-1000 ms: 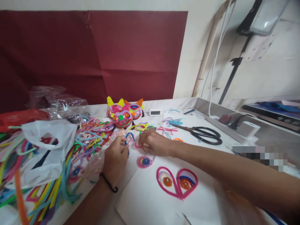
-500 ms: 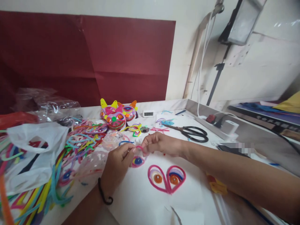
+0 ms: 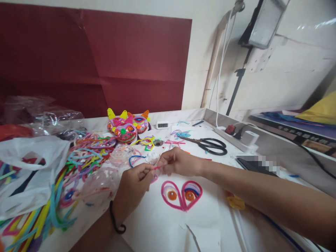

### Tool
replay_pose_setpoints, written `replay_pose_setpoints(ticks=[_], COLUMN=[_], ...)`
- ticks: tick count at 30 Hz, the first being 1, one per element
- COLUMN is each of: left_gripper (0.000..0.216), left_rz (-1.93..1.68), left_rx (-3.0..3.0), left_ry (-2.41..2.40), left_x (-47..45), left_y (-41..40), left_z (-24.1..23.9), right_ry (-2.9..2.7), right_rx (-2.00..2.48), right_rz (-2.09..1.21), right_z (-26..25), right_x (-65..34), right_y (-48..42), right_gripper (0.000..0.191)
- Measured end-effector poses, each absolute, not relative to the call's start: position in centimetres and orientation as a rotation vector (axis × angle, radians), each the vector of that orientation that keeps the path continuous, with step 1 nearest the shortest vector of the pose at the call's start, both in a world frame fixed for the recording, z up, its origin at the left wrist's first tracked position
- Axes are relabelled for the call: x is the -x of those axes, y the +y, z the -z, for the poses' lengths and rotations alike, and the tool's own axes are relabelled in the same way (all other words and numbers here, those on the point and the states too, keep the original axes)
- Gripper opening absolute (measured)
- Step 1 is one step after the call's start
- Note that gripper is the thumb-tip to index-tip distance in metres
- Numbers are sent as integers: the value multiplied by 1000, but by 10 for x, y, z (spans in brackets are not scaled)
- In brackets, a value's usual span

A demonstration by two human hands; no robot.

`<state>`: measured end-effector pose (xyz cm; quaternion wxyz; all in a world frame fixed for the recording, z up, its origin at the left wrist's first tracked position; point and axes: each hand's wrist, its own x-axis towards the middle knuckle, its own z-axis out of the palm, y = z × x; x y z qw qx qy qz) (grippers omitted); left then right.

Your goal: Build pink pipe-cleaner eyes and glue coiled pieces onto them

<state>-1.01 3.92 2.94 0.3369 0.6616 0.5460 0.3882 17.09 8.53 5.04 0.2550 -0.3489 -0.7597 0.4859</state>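
Note:
My left hand (image 3: 138, 180) pinches one end of a short pink pipe cleaner (image 3: 156, 168), its wrist in a black band. The fingers of my right hand (image 3: 177, 161) are closed on the other end, close to the left fingertips. Below them, on the white paper (image 3: 154, 224), lie two pink drop-shaped eyes with orange centres, a left eye (image 3: 172, 195) and a right eye (image 3: 192, 193), their lower points meeting. Another pink-edged piece (image 3: 154, 178) is mostly hidden behind my left fingers.
Scissors (image 3: 210, 145) with black handles lie beyond my right hand. Colourful cat-face pieces (image 3: 126, 131) and a small digital clock (image 3: 162, 125) stand at the back. Pipe cleaners (image 3: 89, 154) and a white plastic bag (image 3: 31, 175) crowd the left. A power strip (image 3: 236, 140) runs along the right.
My hands have brought the pink pipe cleaner's arch down to a short, nearly straight bit between the fingertips. The blue-centred eye behind them is now more covered. The whole view has shifted slightly.

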Motion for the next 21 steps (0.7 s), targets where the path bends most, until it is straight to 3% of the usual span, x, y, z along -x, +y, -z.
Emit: replay_pose_setpoints(ticks=[21], left_gripper=[26], left_rz=[-1005], left_rx=[-2271], left_ry=[1604], left_x=[6], left_y=[29], left_z=[-30], right_ry=[-2261], right_rx=[1142], right_rz=[-805], right_z=[-64], right_x=[-159], right_y=[66], right_gripper=[18])
